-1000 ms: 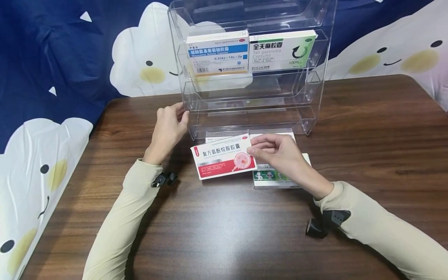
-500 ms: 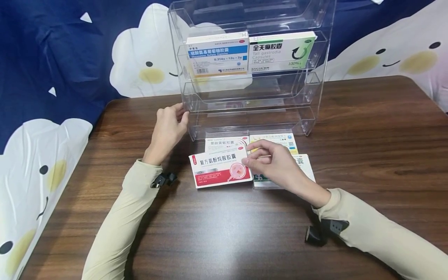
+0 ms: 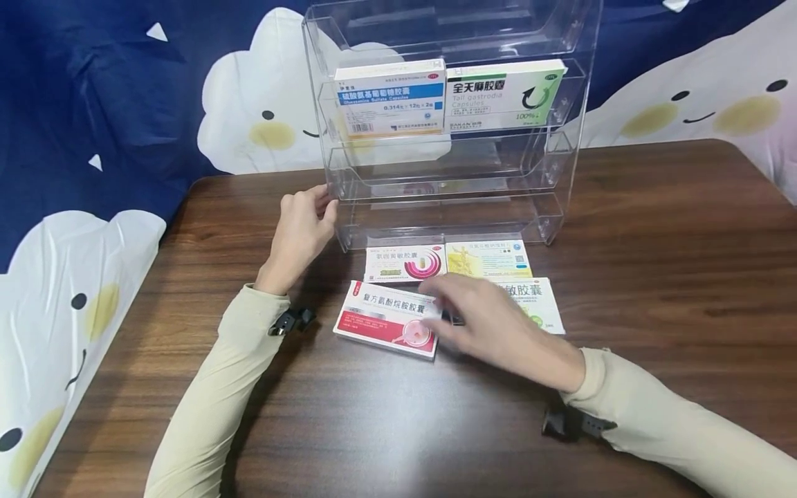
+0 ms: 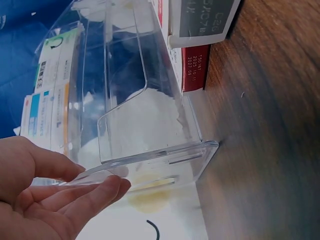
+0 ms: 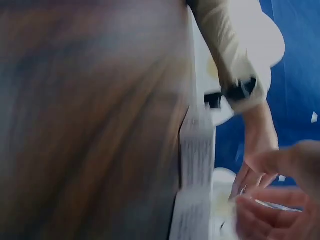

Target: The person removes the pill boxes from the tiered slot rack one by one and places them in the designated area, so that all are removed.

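Note:
At the left side panel of a clear acrylic display rack (image 3: 448, 190), my left hand (image 3: 301, 225) pinches the panel's edge. The left wrist view shows the thumb on one face of the rack (image 4: 150, 155) and the fingers on the other. My right hand (image 3: 498, 325), blurred, hovers over the medicine boxes with fingers loosely bent and nothing between them. Just left of its fingertips a red-and-white capsule box (image 3: 380, 318) lies flat, slightly turned. Partly under the hand is a green-and-white box (image 3: 538, 304). Behind these lie a white box with a pink ring (image 3: 405, 263) and a yellow-and-white box (image 3: 488, 258).
On an upper tier of the rack stand a blue-and-white box (image 3: 391, 100) and a green-edged box (image 3: 506, 97), side by side. The brown wooden table (image 3: 398, 429) extends in front, with a blue cloud-printed cloth (image 3: 112, 111) behind.
The red-and-white box has come down toward the front and now lies flat, let go by my right hand, which has shifted slightly down with it. My left hand stays on the rack.

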The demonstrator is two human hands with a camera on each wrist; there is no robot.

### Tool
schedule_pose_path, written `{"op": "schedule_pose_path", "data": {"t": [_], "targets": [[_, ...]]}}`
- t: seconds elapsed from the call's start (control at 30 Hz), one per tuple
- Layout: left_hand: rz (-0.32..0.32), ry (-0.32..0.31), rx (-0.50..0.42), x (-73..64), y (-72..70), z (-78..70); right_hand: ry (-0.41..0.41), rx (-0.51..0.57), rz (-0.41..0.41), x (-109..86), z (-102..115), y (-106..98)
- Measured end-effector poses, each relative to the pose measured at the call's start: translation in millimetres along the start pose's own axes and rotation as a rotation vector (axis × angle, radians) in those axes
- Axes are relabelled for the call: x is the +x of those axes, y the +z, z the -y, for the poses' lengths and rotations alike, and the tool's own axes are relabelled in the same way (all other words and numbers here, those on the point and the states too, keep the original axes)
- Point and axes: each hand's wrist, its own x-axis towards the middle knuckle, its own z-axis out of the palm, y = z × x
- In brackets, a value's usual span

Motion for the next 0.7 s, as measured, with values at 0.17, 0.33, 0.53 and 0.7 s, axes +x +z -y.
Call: {"op": "schedule_pose_path", "data": {"t": [0.17,0.33,0.53,0.7], "targets": [[-0.003,-0.005,0.01,-1.0,1.0,0.6,-0.27,-0.21,0.141,-5.9,14.4,10.9],[-0.003,-0.006,0.022,-1.1,1.0,0.8,-0.31,-0.303,0.191,-7.9,17.6,15.1],[-0.001,-0.002,0.021,-1.3,1.1,0.6,-0.272,-0.28,0.182,-9.4,17.2,13.9],[-0.005,0.005,0.022,-1.1,1.2,0.0,-0.266,-0.262,0.159,-8.8,12.9,13.3]]}}
